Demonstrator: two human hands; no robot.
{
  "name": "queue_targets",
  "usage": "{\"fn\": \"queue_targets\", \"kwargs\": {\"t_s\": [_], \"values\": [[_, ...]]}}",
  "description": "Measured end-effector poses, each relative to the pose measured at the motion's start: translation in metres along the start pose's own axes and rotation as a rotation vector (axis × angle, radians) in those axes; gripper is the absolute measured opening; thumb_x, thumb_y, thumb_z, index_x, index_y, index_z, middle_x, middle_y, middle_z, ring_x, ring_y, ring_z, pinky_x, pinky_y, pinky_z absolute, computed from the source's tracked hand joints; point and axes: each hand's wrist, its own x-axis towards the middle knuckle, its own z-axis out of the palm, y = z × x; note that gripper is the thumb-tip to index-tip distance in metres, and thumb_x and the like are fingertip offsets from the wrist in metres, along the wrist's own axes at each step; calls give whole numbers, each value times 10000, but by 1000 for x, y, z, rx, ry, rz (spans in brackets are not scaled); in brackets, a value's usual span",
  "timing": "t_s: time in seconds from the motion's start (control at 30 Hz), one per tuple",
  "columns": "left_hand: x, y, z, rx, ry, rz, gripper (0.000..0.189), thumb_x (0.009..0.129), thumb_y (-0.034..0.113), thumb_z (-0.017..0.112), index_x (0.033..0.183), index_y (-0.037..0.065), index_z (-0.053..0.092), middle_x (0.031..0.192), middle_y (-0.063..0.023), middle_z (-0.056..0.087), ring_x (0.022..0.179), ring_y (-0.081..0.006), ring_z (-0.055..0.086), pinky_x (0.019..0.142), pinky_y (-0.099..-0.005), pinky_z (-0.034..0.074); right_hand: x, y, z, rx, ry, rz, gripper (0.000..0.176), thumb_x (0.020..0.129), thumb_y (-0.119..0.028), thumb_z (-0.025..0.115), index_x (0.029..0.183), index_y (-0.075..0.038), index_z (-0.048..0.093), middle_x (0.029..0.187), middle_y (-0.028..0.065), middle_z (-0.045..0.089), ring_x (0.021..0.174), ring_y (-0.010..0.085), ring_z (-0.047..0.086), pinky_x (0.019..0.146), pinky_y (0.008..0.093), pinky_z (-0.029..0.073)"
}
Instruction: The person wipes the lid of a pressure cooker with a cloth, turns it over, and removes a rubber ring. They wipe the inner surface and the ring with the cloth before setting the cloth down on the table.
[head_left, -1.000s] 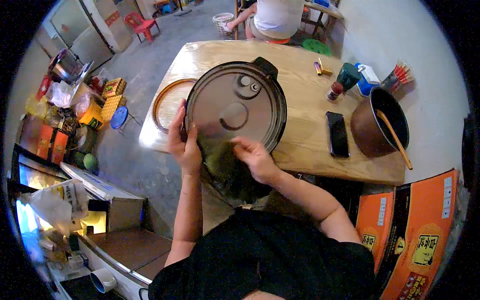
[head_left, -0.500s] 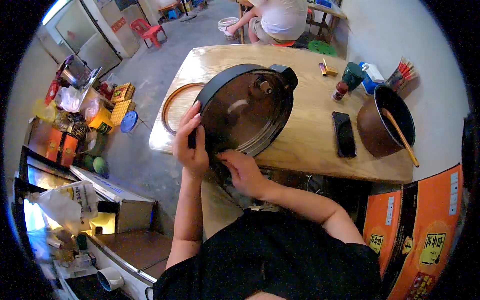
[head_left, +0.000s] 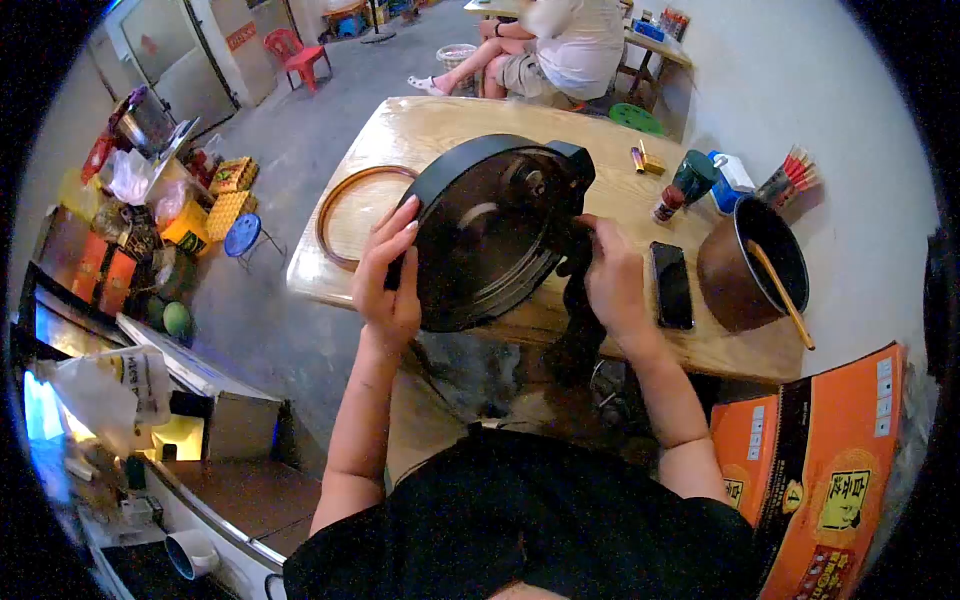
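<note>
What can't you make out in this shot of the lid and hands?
Head view:
Grip of the right hand on the cloth: hidden by the hand's back.
Far side of the lid: turned away.
Inside of the pot: too dark.
Print on the box: too small, cut by the edge.

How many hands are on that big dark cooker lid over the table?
2. The left hand grips the cooker lid by its near-left rim. The right hand presses a dark cloth to its right edge.

l hand [head_left: 390,285] fingers curled, gripping; r hand [head_left: 612,285] clenched; both elbows bent.
</note>
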Motion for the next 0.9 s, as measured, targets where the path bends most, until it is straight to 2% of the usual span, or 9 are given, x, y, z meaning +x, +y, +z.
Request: {"fn": "queue_targets", "kwargs": {"t_s": [0.07, 0.17, 0.37, 0.43, 0.53, 0.63, 0.7, 0.73, 0.9], "values": [[0, -1, 2, 12, -3, -2, 200, 900, -84, 549, 1083, -18, 592, 1262, -246, 608, 1221, -385, 560, 1056, -453, 406, -6, 9, 18, 58, 186, -207, 336, 777, 40, 529, 1100, 9, 616, 1036, 198, 610, 1011, 381, 579, 900, 432, 479], [0, -5, 0, -5, -10, 12, 210, 895, -86, 555, 1085, -7, 598, 1260, -241, 611, 1218, -387, 562, 1053, -457, 409, -26, 29, 75, -263, 55, -547, 365, 718, 17, 572, 1079, 2, 624, 1004, 165, 595, 1021, 368, 547, 937, 457, 443], [4, 0, 2, -10, -45, 68, 227, 885, -87, 565, 1087, 11, 600, 1242, -234, 624, 1204, -396, 570, 1049, -465, 412, -53, 7, 96, -168, -146, -522, 327, 675, -38, 593, 998, -12, 637, 954, 133, 574, 979, 347, 539, 881, 454, 450], [3, 2, 1, 23, -46, 42, 252, 875, -97, 566, 1103, 6, 593, 1237, -235, 625, 1198, -400, 573, 1046, -467, 417, -61, 2, 108, -153, -16, -595, 274, 687, -34, 609, 959, -14, 637, 950, 130, 585, 942, 327, 550, 829, 434, 468], [6, 4, 3, 9, -63, 65, 289, 865, -104, 563, 1134, 0, 582, 1233, -237, 626, 1196, -401, 574, 1042, -473, 422, -69, -11, 118, -13, 43, -453, 270, 688, -18, 616, 958, -10, 633, 912, 128, 583, 886, 332, 558, 796, 435, 477], [16, 10, 5, -70, -129, 91, 320, 859, -108, 557, 1163, -8, 571, 1263, -241, 606, 1211, -394, 566, 1045, -463, 421, -49, -20, 116, 60, -142, -253, 243, 778, -20, 633, 1021, -5, 641, 972, 118, 622, 928, 290, 591, 845, 408, 477], [13, 12, 3, -16, -129, 72, 334, 856, -108, 557, 1175, -11, 568, 1281, -242, 593, 1221, -388, 559, 1048, -454, 420, -33, -20, 115, 705, -508, 85, 246, 887, -52, 622, 1130, -19, 632, 1118, 105, 649, 1040, 226, 606, 913, 356, 471], [13, 12, 2, 41, -126, 49, 347, 854, -108, 557, 1188, -14, 565, 1298, -243, 580, 1231, -383, 553, 1052, -445, 418, -32, -24, 110, 706, -503, 76, 246, 887, -52, 622, 1130, -19, 632, 1118, 105, 649, 1040, 226, 606, 913, 356, 471], [9, 10, -8, 112, -148, 43, 405, 846, -111, 561, 1243, -28, 552, 1322, -240, 563, 1252, -362, 540, 1062, -417, 412, -25, -13, 61, 1214, 314, 539, 506, 959, -326, 613, 1292, 45, 524, 1255, 122, 610, 1145, 236, 571, 1043, 332, 417]]}}
